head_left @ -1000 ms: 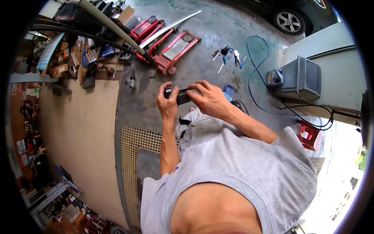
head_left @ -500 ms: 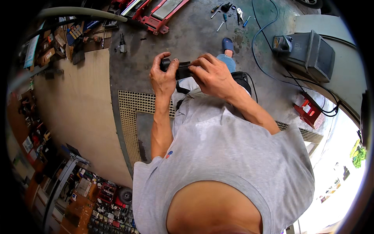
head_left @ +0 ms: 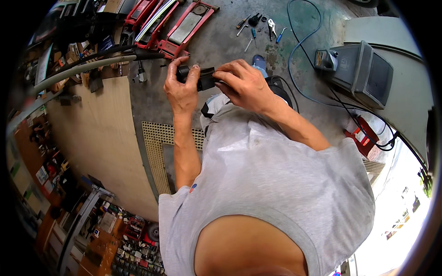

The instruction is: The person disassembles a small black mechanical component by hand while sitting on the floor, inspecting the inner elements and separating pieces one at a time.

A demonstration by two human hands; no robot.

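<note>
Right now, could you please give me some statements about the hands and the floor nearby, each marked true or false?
1. The left hand and the right hand both touch a black object. True.
2. A blue-handled tool lies on the floor. True.
3. The black object lies on the floor beside that tool. False: it is held up in the hands.
4. The larger red floor jack is at the picture's lower right. False: it is toward the upper left.
5. The person wears a grey shirt. True.
</note>
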